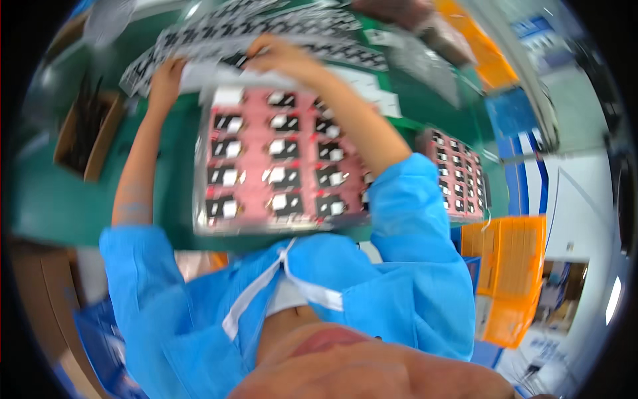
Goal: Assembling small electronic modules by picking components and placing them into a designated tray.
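Note:
Both arms reach forward over a clear tray (199,179) with a pink insert, which holds rows of small black parts with white pieces on them. Beyond its far edge lies a white sheet (199,74). At the left end of this sheet, my left hand (166,83) has its fingers closed on the edge. My right hand (282,61) is over the sheet's far side, thumb and fingers pinched beside a small dark patch. Blur hides what the pinch holds. Sheets with black-and-white patterns (259,30) lie spread just past the hands.
A cardboard box (100,149) of dark thin items stands at the left. To the right sits a second pink tray (458,176) of similar parts. Clear plastic bags (425,63) lie at the far right, near orange bins (482,46). The table (60,206) is green.

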A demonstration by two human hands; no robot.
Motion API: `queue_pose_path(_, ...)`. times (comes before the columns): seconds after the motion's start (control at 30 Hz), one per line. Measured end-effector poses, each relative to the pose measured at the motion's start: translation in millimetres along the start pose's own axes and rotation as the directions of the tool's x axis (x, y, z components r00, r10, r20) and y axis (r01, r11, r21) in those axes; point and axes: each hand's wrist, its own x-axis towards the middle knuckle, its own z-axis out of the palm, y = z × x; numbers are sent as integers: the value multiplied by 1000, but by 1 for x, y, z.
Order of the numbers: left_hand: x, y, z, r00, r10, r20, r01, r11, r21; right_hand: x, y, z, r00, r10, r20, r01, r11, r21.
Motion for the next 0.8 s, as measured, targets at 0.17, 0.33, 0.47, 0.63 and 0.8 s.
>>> queue_pose_path(0.17,-6,-30,-7,986,-133,101,151,967,-204,5,4,7,996,-59,-60,71,974,217)
queue_pose_path(0.33,-10,33,-18,945,-89,315,212,900,-381,-10,-12,-3,978,-72,-194,86,994,69)
queue_pose_path(0.47,-19,64,-32,890,89,447,107,912,-396,-14,-4,-9,927,-356,-119,300,893,-335)
queue_pose_path(0.63,-38,87,-49,845,-29,535,257,898,-357,-21,-10,-6,967,-253,13,232,864,-447)
queue_pose_path(0.8,-54,61,-43,848,27,529,205,904,-375,-8,2,5,960,-269,72,278,903,-329)
